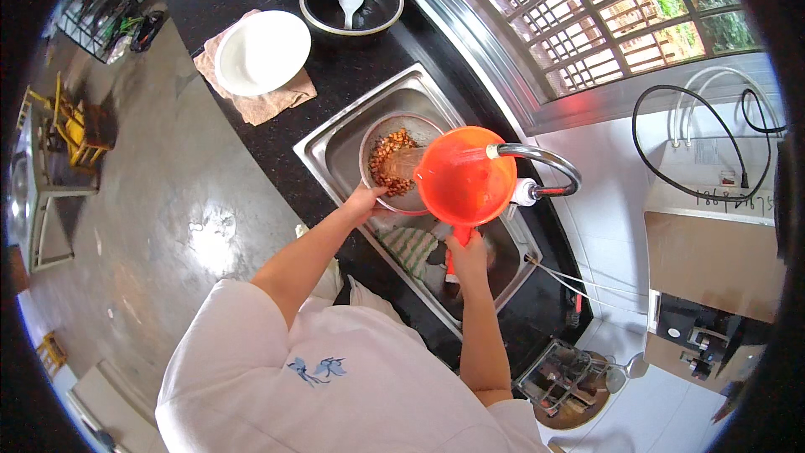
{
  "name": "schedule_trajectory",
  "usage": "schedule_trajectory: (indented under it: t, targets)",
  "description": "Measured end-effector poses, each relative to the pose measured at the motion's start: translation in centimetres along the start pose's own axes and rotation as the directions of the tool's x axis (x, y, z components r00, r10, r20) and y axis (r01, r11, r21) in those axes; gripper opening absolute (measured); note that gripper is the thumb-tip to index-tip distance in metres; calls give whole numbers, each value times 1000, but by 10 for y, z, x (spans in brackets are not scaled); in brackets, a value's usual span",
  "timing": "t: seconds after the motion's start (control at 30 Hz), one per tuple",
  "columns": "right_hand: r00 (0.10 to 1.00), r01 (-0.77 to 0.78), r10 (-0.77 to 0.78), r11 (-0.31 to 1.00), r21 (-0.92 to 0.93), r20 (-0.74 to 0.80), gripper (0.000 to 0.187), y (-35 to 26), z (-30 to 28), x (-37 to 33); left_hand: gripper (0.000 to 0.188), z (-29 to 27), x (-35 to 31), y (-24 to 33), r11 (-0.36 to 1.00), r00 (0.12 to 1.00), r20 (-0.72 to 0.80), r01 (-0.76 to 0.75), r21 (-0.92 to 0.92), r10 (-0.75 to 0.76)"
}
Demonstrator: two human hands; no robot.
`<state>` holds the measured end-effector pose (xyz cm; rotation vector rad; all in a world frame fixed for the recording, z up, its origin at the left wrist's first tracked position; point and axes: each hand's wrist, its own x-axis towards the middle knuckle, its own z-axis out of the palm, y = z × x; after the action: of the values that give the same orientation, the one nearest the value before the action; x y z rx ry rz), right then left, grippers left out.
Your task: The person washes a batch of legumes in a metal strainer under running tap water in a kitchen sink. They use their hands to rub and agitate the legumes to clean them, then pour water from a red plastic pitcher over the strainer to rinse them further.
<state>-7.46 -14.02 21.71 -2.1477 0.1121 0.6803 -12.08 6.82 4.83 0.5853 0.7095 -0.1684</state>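
At the near rim of a round metal bowl (419,125) my left hand (365,204) is closed, with the fingers partly hidden. Inside the bowl lies a heap of small brown beans or nuts (390,158); their exact kind is unclear. My right hand (467,253) grips the handle of an orange plastic water dipper (461,191), which is tilted toward the bowl. Water streams from its lip onto the brown pieces. The curved faucet (560,169) reaches over the dipper. Both vessels are above the steel sink (337,136), where a green striped cloth (409,249) lies.
Left of the sink, a white bowl (262,52) sits on a brown towel (285,101). Farther back stands a black basin (315,7) holding a white spoon (350,5). Right of me are a metal rack (549,379) and black cable loops (639,122). A barred window (587,17) borders the counter.
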Motion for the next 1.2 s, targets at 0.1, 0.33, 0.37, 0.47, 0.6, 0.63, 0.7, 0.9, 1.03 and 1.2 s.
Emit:
schedule_trajectory:
  t: [0.1, 0.33, 0.37, 0.47, 0.6, 0.63, 0.7, 0.9, 1.03, 1.2]
  targets:
    - [1000, 1, -1, 1000, 2, -17, 19, -5, 0, 0, 46, 1, 3, 1, 1000, 999, 42, 2, 9, -2]
    - [997, 70, -71, 996, -58, -7, 20, 1, 8, 8, 41, 13, -2, 10, 988, 999, 51, 9, 157, -17]
    - [996, 90, -91, 993, -72, -11, 19, 3, 10, 11, 41, 13, -1, 10, 984, 997, 67, 27, 176, -39]
    - [990, 136, -138, 989, -51, -41, 19, 10, 13, 20, 42, 18, -7, 12, 977, 991, 104, 67, 202, -89]
    - [953, 265, -283, 953, -148, -113, 20, 29, 13, 41, 43, 21, -17, 12, 980, 988, 112, 84, 179, -105]
    - [942, 288, -311, 942, -176, -126, 20, 30, 14, 45, 43, 22, -20, 14, 978, 988, 105, 91, 186, -112]
    - [951, 254, -277, 953, -163, -140, 20, 33, 10, 48, 45, 23, -26, 17, 981, 994, 66, 74, 180, -87]
    - [971, 167, -185, 979, -120, -153, 19, 20, 3, 40, 51, 2, -13, 17, 990, 999, 32, 30, 139, -34]
    - [950, 207, -253, 949, -240, -183, 18, 47, 1, 49, 57, -7, 3, 13, 993, 998, 49, -30, 110, 25]
    - [951, 218, -271, 930, -297, -149, 22, 49, 5, 47, 58, -9, 15, 10, 989, 998, 10, -59, 136, 58]
